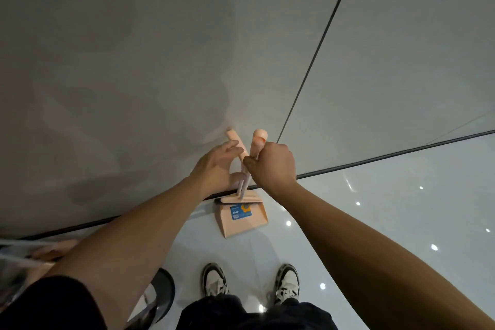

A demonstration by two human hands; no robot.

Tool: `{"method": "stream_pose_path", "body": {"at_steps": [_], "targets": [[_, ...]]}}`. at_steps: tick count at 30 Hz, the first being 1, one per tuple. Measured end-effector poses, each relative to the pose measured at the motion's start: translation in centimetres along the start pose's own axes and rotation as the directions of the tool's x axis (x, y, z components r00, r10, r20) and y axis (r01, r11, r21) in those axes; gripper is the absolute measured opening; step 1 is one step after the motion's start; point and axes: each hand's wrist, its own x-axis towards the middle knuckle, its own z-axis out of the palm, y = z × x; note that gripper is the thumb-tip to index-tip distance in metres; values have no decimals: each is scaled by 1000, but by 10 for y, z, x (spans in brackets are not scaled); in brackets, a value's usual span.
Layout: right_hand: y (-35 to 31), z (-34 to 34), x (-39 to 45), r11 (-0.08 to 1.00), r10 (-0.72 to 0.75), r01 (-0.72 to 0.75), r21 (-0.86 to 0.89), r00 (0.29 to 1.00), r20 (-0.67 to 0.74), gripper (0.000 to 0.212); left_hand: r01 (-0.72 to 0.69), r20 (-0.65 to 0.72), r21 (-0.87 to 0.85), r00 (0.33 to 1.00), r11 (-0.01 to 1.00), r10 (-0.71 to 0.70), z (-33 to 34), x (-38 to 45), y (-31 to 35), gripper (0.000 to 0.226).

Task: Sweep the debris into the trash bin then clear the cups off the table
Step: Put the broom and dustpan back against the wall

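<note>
1. While the person stands facing a grey wall [160, 48], the head view looks down over both bare forearms, which reach forward to a peach-coloured broom and dustpan set propped against that wall.
2. The right hand [272, 166] is clenched around the upper part of the broom handle [255, 146], just under its rounded top end, which sticks out above the fist.
3. The left hand [214, 166] is released, fingers spread and thumb low, with its fingertips against the second peach handle, the dustpan handle [237, 139]; it is not closed on it.
4. Both handles cross between the two hands and run down to the floor.
5. The dustpan [242, 218] rests on the glossy pale floor [375, 209] at the foot of the wall, its pan facing the person, with a blue and yellow label on it.
6. The broom head [238, 199] sits at the top edge of the pan, dark bristles showing at its left side.
7. A dark strip runs along the base of the wall, and a thin dark seam climbs the wall to the right of the hands.
8. Two black and white shoes [251, 282] stand on the floor below the dustpan.
9. At the lower left a dark round rim, likely the trash bin [166, 292], sits by the left arm, with a blurred clear item at the frame edge.
10. No cups or debris can be made out.
</note>
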Motion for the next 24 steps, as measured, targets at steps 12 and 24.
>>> {"method": "stream_pose_path", "body": {"at_steps": [12, 24], "targets": [[8, 5, 2, 995, 86, -89, 34, 992, 95, 27, 57, 119, 150, 990, 987, -75, -17, -19, 11, 67], [37, 0, -27, 992, 98, -113, 62, 974, 204, 58, 58, 148, 189, 985, 980, -87, -16, -30, 25, 52]]}}
